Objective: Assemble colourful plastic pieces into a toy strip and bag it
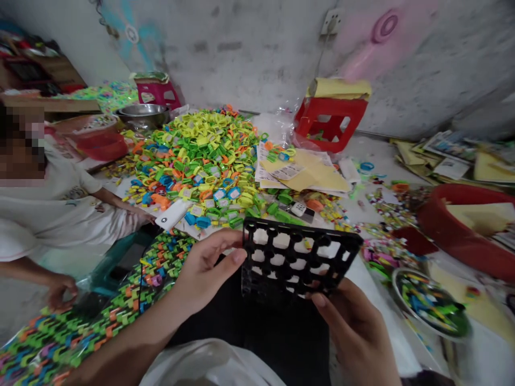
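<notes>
Tray (pixel 288 260), blk w/ holes, tilted above lap (pixel 277 335) nr table's (pixel 382 294) near edge; L hand (pixel 209 268) pinching its L side, R hand (pixel 354 321) part-curled, gripping lower R corner.

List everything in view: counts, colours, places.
Perforated tray: one, black, front centre.
Toy watches: uncountable, multicoloured, centre.
Plastic pieces: uncountable, multicoloured, lower left.
Stools: three; red (back right), magenta (back left), teal (left).
Fans: two, blue and pink, back.
Socket: one, white, wall.
Papers: several, yellow and white, centre and right.
Metal bowls: at least two, silver, both sides.
Tubs: at least two, red, both sides.
Coworker: one, white-clad, left.
Left hand: one, bare, gripping tray.
Right hand: one, bare, gripping tray.
</notes>
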The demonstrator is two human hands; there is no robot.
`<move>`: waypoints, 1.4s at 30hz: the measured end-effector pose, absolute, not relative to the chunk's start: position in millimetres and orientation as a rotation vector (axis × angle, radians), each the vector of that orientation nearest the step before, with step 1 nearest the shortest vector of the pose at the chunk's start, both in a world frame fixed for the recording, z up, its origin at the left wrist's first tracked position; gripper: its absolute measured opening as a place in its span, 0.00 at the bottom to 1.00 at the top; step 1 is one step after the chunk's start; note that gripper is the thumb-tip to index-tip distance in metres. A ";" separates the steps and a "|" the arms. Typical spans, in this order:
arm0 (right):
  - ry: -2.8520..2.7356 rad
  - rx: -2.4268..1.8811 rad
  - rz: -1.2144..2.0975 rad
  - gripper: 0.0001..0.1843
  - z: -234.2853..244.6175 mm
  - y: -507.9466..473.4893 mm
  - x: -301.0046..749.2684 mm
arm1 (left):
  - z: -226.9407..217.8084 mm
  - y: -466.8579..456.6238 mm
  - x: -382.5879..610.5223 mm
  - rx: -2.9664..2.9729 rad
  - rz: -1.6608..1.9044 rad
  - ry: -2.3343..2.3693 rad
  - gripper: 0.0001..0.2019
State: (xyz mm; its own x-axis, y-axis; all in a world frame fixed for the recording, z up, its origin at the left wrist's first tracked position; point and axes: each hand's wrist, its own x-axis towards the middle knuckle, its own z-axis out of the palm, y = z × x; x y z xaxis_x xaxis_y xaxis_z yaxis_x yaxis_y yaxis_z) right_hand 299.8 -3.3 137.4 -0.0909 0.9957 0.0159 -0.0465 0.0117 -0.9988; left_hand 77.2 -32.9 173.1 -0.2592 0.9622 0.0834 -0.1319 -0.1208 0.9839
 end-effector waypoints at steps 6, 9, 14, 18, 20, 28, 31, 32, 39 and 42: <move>-1.284 -1.115 1.224 0.14 136.7 -8.9 301.0 | 177.4 -35.4 75.5 1.096 1.587 1.340 0.10; -1.296 -1.111 1.202 0.14 137.0 -11.1 301.1 | 175.8 -38.4 74.9 1.134 1.631 1.343 0.09; -1.290 -1.127 1.289 0.14 134.6 -7.3 301.2 | 171.7 -34.9 72.6 1.070 1.642 1.354 0.11; -1.273 -1.126 1.442 0.14 124.9 4.0 303.0 | 162.0 -23.2 71.5 0.848 1.546 1.273 0.15; -1.248 -1.122 1.524 0.15 120.2 9.5 301.7 | 155.1 -17.9 72.0 0.728 1.494 1.196 0.15; -1.125 -1.156 1.605 0.18 101.5 14.1 291.9 | 120.2 -17.7 75.9 0.594 1.268 1.073 0.21; -1.429 -1.145 1.188 0.13 96.5 15.3 296.3 | 111.7 -19.0 72.0 0.600 1.340 1.122 0.20; -1.572 -1.114 0.969 0.09 96.2 16.2 298.5 | 110.9 -19.0 70.1 0.574 1.356 1.095 0.20; -2.303 -0.707 -0.250 0.21 95.1 19.3 307.9 | 118.7 -20.0 68.0 0.419 1.193 0.748 0.22; -2.387 -0.699 -0.203 0.16 91.6 15.6 305.6 | 116.0 -21.9 71.0 0.433 1.260 0.883 0.22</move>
State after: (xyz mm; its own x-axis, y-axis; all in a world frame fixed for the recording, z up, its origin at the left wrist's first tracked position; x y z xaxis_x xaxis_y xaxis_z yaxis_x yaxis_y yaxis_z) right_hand 305.6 15.6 91.6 -0.6571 0.4329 0.6172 0.5310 0.8469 -0.0286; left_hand 71.0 -21.9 116.0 0.0472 0.9417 -0.3330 -0.6344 0.2858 0.7182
